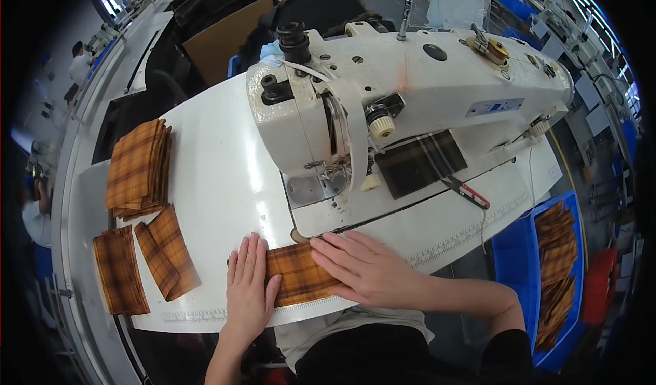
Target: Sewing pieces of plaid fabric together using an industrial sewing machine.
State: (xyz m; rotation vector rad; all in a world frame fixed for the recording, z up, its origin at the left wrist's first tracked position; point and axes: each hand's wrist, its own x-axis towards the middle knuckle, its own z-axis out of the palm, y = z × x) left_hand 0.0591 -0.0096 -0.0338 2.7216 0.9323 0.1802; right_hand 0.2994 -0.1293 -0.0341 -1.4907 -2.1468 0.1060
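An orange-brown plaid fabric piece [295,273] lies flat along the near edge of the white sewing table [212,200]. My left hand [247,286] rests flat on its left end, fingers stretched away from me and thumb apart. Across its right end lies my right hand [362,267], fingers extended and pointing left. Beyond the hands stands a white sewing machine [424,77]; its needle and presser foot area [335,173] is a short way past the cloth, not touching it. What lies under both palms is hidden.
At left are a tall stack of plaid pieces [137,170], a lower stack [121,270] and a folded plaid piece [169,254]. Red-handled thread snips [468,192] lie by a dark sheet [420,164]. A blue bin [512,252] at right holds more plaid cloth.
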